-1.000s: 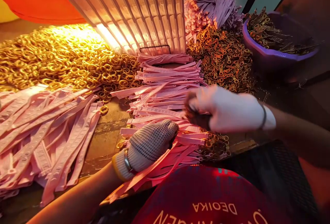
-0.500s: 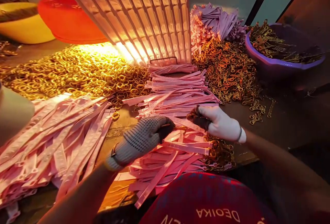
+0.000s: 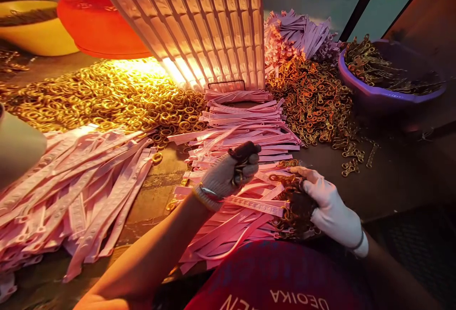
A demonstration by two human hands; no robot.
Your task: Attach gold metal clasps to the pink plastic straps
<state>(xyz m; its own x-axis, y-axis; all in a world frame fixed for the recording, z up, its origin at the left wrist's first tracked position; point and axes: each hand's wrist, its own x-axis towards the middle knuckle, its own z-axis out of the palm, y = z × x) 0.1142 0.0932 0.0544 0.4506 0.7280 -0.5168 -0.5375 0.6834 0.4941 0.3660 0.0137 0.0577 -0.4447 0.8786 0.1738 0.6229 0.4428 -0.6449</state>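
My left hand (image 3: 233, 172), in a grey knit glove with dark fingertips, is turned palm up and curled closed over the pink straps. Small gold-coloured metal pieces (image 3: 238, 178) show between its fingers; their exact kind is partly hidden. My right hand (image 3: 329, 205), in a white glove with dark fingertips, is lower to the right. Its fingers close around a gold-coloured clasp (image 3: 277, 178) beside strap ends fitted with metal hardware. Beneath both hands lies a layered stack of pink straps (image 3: 249, 134).
Gold-coloured rings (image 3: 107, 96) are heaped at the left, loose clasps (image 3: 313, 98) at the right. More pink straps (image 3: 81, 191) spread at left front. Behind stand a ribbed panel (image 3: 213, 24), a red-orange basket (image 3: 103, 29), a yellow bowl (image 3: 39, 34) and a purple basin (image 3: 395, 96).
My left hand has moved up and right and rolled from back up to palm up. My right hand has moved down and slightly right onto the metal hardware at the strap ends.
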